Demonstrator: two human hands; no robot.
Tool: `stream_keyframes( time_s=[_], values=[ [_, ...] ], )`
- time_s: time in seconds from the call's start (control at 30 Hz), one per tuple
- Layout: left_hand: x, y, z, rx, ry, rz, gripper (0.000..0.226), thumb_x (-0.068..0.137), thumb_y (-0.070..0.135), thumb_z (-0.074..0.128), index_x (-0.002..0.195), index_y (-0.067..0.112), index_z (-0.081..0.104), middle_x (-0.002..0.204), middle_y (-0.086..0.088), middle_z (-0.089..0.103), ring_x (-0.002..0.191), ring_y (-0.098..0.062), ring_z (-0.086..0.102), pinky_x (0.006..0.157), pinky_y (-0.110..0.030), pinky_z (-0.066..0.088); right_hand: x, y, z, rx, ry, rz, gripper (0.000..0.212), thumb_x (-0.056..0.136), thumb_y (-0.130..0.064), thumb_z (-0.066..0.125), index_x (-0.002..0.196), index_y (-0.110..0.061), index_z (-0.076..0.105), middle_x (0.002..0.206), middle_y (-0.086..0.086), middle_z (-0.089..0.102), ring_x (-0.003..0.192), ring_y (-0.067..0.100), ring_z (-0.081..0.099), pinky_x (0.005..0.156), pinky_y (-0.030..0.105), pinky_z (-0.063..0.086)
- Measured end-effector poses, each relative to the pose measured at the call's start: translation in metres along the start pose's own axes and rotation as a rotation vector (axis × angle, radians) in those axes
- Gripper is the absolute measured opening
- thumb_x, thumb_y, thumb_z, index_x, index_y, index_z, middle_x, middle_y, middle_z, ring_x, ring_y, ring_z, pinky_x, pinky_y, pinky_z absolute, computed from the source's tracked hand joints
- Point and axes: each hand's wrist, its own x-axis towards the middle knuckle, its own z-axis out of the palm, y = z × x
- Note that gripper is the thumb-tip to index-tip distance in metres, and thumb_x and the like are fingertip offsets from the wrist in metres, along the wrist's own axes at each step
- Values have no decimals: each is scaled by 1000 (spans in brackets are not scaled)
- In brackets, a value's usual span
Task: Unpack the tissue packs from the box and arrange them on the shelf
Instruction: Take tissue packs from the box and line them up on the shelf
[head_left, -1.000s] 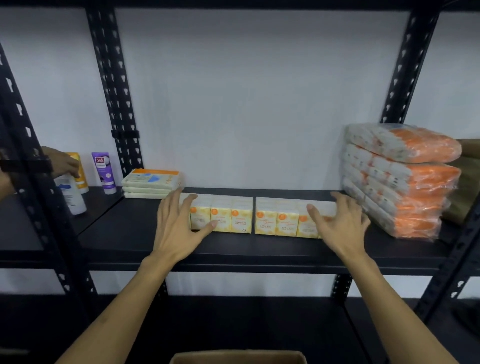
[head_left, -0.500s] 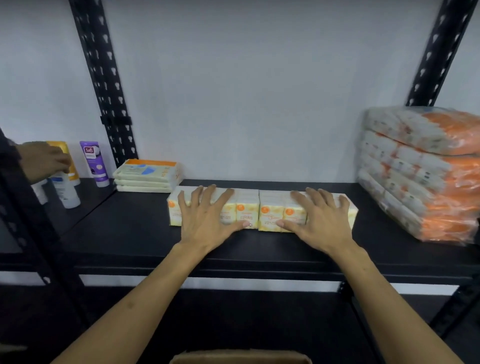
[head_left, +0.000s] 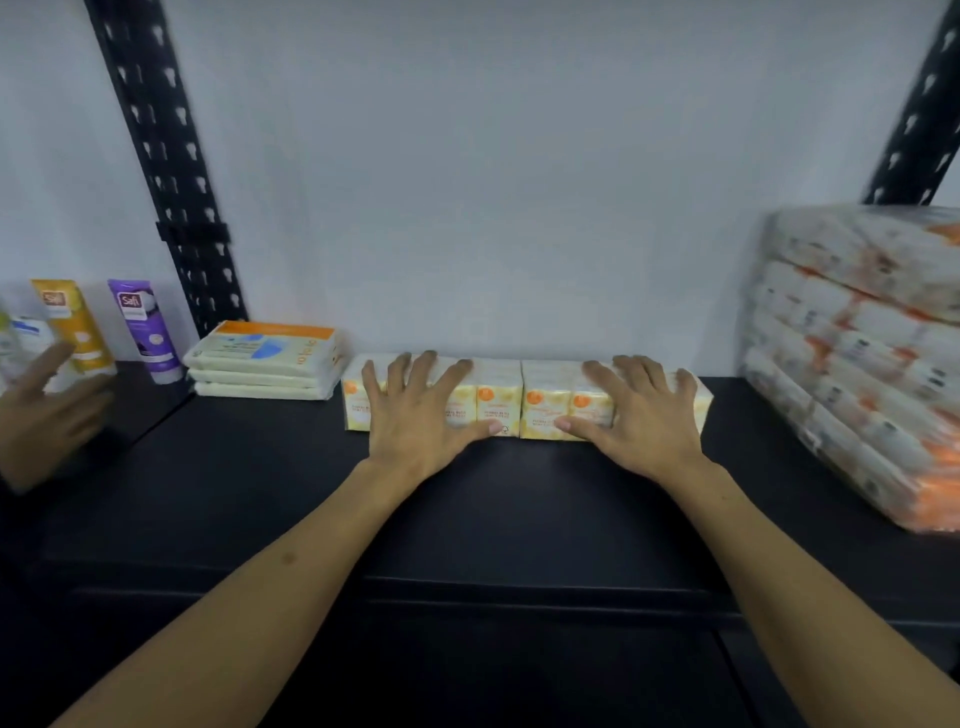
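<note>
A second ago the two pack rows stood apart. Now we have the tissue packs (head_left: 524, 402) closed into one row at the back of the shelf (head_left: 519, 519). Left hand (head_left: 415, 415) and right hand (head_left: 639, 421) lie flat and spread, pressing them, gripping nothing. Placement looks nearly done. Left of our left hand, the purple tube (head_left: 143, 332) reads "Safi"; pack print is illegible.

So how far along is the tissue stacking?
Done: a row of yellow-and-white tissue packs stands on the black metal shelf. In hand: the left hand and right hand press flat on it. The box is out of view, so what's left is unknown.
</note>
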Motion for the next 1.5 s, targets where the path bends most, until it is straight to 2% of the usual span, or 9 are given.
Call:
stream_keyframes(
  time_s=[0.23, 0.53, 0.83, 1.0, 1.13, 1.23, 1.3, 1.4, 1.5],
  values=[
    [42, 1, 25, -10, -11, -13, 91, 73, 94, 37, 150, 47, 33, 162, -1, 28, 150, -30, 16, 117, -64, -3, 40, 13, 26, 6, 60, -9, 86, 77, -93, 31, 141, -39, 49, 140, 6, 42, 133, 25, 34, 112, 61, 19],
    [75, -2, 48, -40, 19, -16, 89, 72, 93, 42, 148, 47, 37, 159, 1, 27, 148, -29, 17, 118, -64, -2, 74, 24, 52, 1, 141, -34, 86, 77, -91, 34, 139, -35, 53, 134, 6, 48, 127, 27, 41, 109, 62, 25],
    [82, -4, 58, -24, 32, -3, 92, 72, 95, 37, 149, 45, 34, 159, 0, 28, 149, -30, 18, 117, -65, -2, 80, 28, 59, 17, 164, -23, 86, 76, -92, 36, 138, -36, 54, 136, 3, 49, 129, 27, 42, 111, 62, 23],
    [80, 0, 52, -8, 19, -24, 92, 72, 92, 42, 150, 43, 32, 164, -5, 17, 151, -33, 14, 118, -68, -3, 75, 21, 52, -49, 113, -4, 90, 79, -90, 32, 146, -31, 46, 142, 1, 52, 136, 27, 43, 113, 71, 14],
    [75, 3, 44, 25, 45, -31, 104, 72, 94, 40, 156, 36, 22, 167, -11, 5, 153, -35, 9, 118, -68, -4, 64, 10, 46, -113, 55, 45, 94, 85, -88, 27, 155, -26, 31, 156, 2, 41, 150, 27, 27, 116, 72, 2],
    [62, 7, 35, -15, 71, 27, 106, 75, 88, 47, 158, 29, 18, 168, -13, 0, 154, -35, 9, 122, -62, 0, 55, 6, 40, -49, 33, 60, 98, 86, -88, 28, 158, -23, 22, 169, 9, 8, 157, 28, 0, 116, 70, -7],
    [50, 13, 27, -81, 70, 58, 101, 78, 78, 55, 158, 29, 18, 168, -12, -6, 155, -33, 7, 125, -56, 6, 50, 5, 36, -5, 46, 65, 100, 86, -88, 30, 159, -20, 20, 169, 10, -3, 157, 26, -9, 117, 69, -10],
    [30, 22, 14, -145, 65, 51, 93, 82, 66, 61, 157, 30, 20, 168, -9, -8, 154, -31, 7, 125, -51, 14, 38, -2, 27, 29, 90, 65, 94, 90, -80, 37, 158, -17, 24, 170, 11, 0, 157, 26, -8, 120, 67, -9],
    [7, 30, 4, -209, 21, 40, 79, 86, 51, 65, 153, 29, 29, 168, -8, 5, 153, -28, 11, 124, -45, 17, 18, -17, 19, 56, 76, 18, 84, 92, -72, 41, 155, -18, 31, 170, 9, 6, 157, 25, -4, 122, 62, -5]
  ],
)
